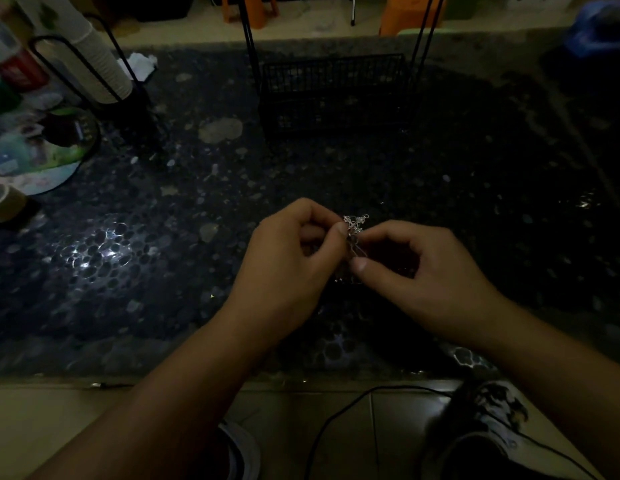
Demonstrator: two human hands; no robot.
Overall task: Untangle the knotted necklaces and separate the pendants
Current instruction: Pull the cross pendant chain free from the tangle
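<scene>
The knotted necklaces (354,233) hang as one small silvery clump between the two hands, lifted just above the dark pebbled worktop (336,168), near its front edge. The left hand (294,251) pinches the clump's upper part between thumb and forefinger, its other fingers curled in toward the palm. The right hand (419,261) pinches from the other side, its thumb tip pressed against the lower strands and its forefinger reaching toward the top of the knot. Holding it aloft like this probably lets loose chain droop free under its own weight, so the crossings show, while two opposed grips let each hand tease a strand away from the other.

The clump looks thin, bright and tightly bunched: fine links catch the little light there is, with a small ring or clasp sticking out at the top. Strands trail downward into shadow between the hands. Whether a pendant sits among them I cannot tell; the scene is too dim and the metal too fine. Nothing appears separated yet, so the untangling seems at an early stage.

Behind stands a black wire basket (332,91), and at the far left a stack of paper cups (100,64) in a wire holder.
</scene>
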